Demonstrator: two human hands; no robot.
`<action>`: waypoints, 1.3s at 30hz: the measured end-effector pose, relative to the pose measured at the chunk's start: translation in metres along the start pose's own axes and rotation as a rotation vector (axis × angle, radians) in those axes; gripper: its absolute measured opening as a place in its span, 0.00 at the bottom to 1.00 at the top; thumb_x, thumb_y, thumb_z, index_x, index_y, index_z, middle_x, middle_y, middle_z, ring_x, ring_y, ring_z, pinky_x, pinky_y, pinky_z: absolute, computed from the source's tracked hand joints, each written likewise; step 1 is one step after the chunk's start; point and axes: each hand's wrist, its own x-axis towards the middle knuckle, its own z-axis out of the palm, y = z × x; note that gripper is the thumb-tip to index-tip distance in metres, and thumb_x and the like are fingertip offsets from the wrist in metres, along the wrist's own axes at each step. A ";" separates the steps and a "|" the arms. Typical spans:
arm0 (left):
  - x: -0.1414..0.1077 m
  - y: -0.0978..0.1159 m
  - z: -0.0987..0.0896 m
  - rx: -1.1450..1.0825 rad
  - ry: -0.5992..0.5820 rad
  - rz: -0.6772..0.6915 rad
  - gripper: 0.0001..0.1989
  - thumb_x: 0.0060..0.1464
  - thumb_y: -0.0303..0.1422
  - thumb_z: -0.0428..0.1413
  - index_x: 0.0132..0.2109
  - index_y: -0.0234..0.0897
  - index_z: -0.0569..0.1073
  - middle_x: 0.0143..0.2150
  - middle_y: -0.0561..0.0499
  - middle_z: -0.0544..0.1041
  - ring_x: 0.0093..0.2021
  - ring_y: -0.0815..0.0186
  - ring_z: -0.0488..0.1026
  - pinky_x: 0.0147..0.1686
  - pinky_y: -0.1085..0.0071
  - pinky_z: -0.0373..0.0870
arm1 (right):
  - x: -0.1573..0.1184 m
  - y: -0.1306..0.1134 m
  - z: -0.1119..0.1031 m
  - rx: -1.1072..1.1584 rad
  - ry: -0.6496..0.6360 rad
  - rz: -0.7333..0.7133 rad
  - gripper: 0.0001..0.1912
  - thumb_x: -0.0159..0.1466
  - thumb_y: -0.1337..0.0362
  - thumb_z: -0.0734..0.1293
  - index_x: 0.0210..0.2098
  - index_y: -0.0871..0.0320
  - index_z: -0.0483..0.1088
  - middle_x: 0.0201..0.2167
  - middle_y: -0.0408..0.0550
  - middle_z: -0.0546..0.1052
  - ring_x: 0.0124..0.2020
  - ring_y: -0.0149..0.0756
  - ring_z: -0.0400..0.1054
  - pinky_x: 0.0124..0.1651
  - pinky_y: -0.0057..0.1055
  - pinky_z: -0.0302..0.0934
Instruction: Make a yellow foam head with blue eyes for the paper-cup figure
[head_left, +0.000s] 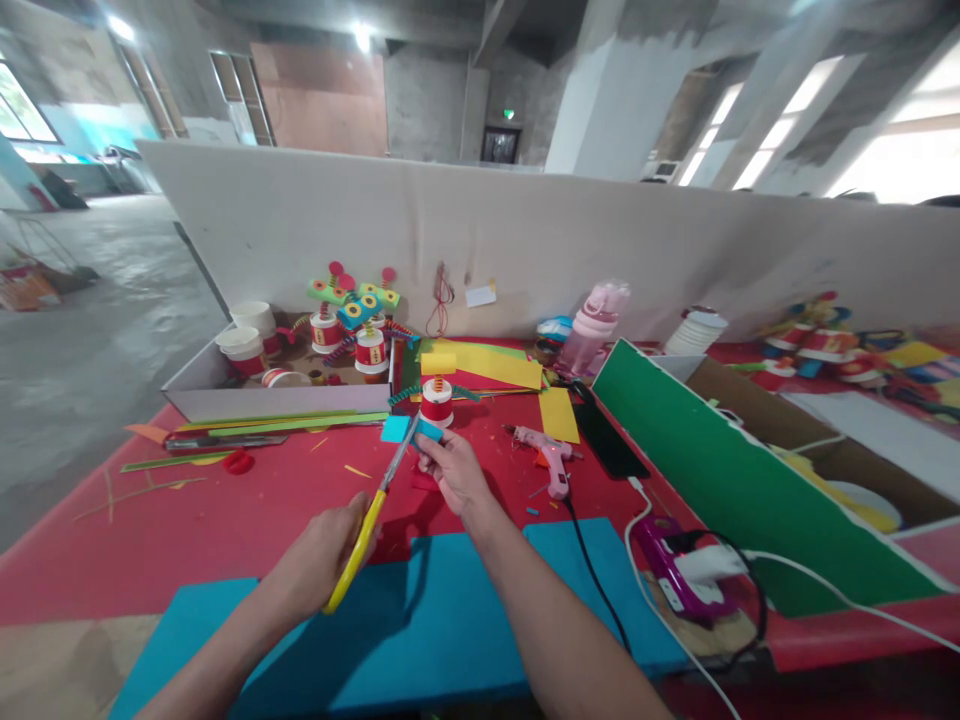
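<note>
My left hand (pixel 326 550) is closed round the yellow handle of a pair of scissors (pixel 365 530), whose blades point up and to the right. Between the fingers of my right hand (pixel 454 470) is a small blue paper piece (pixel 427 430). The blades cross this paper, and a lighter blue part (pixel 394 429) shows on their left side. Just behind the paper stands a red and white paper cup figure (pixel 436 400) with a yellow roll (pixel 438 363) on top and green coiled arms.
A box (pixel 285 402) with cups and finished figures stands at the back left. Right of my hands lie a pink glue gun (pixel 553 460), a black phone (pixel 609 435) and a purple power strip (pixel 679 575) with cables. A green-sided box (pixel 750 480) is farther right.
</note>
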 end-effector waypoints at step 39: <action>0.117 -0.026 -0.008 -0.181 0.203 0.132 0.03 0.44 0.30 0.56 0.30 0.36 0.71 0.31 0.50 0.73 0.34 0.64 0.70 0.37 0.69 0.66 | 0.015 0.002 -0.023 -0.255 0.120 -0.151 0.15 0.49 0.52 0.71 0.30 0.57 0.71 0.19 0.38 0.69 0.20 0.28 0.61 0.27 0.26 0.57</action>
